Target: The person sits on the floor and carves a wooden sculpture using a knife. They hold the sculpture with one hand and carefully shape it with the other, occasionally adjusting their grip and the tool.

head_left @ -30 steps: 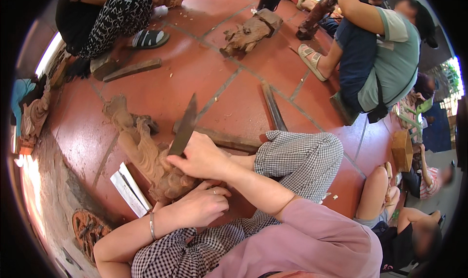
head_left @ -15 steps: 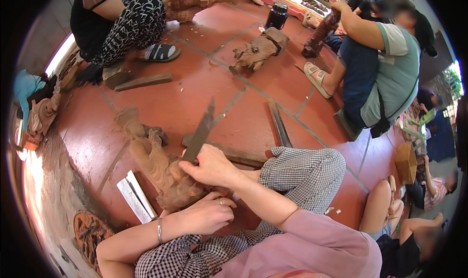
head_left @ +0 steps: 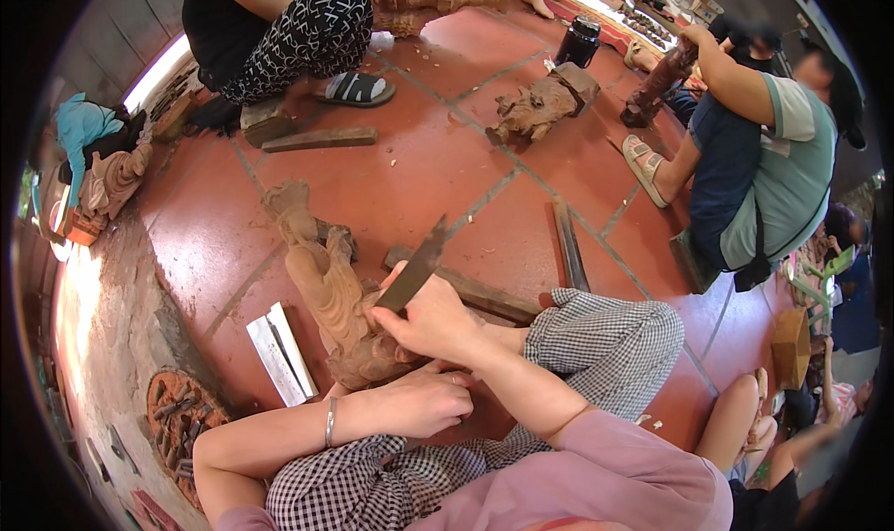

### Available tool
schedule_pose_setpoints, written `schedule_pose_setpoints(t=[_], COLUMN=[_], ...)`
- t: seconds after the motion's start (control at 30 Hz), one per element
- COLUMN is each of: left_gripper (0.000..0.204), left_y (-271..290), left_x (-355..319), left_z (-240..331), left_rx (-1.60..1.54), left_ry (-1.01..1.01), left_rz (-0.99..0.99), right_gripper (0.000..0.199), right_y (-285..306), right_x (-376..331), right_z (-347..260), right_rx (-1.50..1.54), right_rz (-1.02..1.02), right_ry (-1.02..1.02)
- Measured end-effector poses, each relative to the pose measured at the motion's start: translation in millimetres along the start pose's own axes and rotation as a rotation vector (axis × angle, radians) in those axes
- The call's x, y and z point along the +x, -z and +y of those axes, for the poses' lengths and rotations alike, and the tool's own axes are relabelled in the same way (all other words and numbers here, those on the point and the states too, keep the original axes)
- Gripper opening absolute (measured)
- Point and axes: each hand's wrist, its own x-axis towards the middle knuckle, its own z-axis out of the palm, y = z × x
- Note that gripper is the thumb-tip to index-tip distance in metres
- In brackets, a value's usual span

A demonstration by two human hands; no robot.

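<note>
A carved wooden statue of a robed figure lies tilted on the tiles before me, its base toward my lap. My left hand is at that base with curled fingers, some of them hidden; a ring and a bracelet show on this arm. Above the statue's lower part, my right hand grips a flat dark pointed strip between thumb and fingers. The strip's tip points up and away to the right. Whether it is a blade or folded abrasive sheet I cannot tell.
A wooden bar lies behind my right hand, another dark bar beyond. Left are a white paper and a round tray of small dark pieces. Another carving lies ahead; people sit at left and right.
The whole view has shifted, so the scene sits further right. The strip in my right hand leans over more to the right and looks shorter. My left hand stays by the statue's base.
</note>
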Motion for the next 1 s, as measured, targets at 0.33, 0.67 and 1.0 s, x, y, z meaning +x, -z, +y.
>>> schedule_pose_setpoints(t=[0.33, 0.67, 1.0], left_gripper=[0.013, 0.013, 0.015], left_y=[-8, 0, -5], left_x=[-1, 0, -2], left_z=[-4, 1, -3], left_rx=[-0.020, -0.117, -0.030], left_ry=[-0.037, 0.098, -0.006], left_rz=[0.086, -0.100, 0.025], right_gripper=[0.024, 0.026, 0.026], right_y=[0, 0, 2], right_x=[0, -5, -7], right_z=[-3, -8, -5], right_rx=[-0.022, -0.041, -0.023], right_rz=[-0.030, -0.059, -0.113], right_ry=[0.051, -0.082, -0.067])
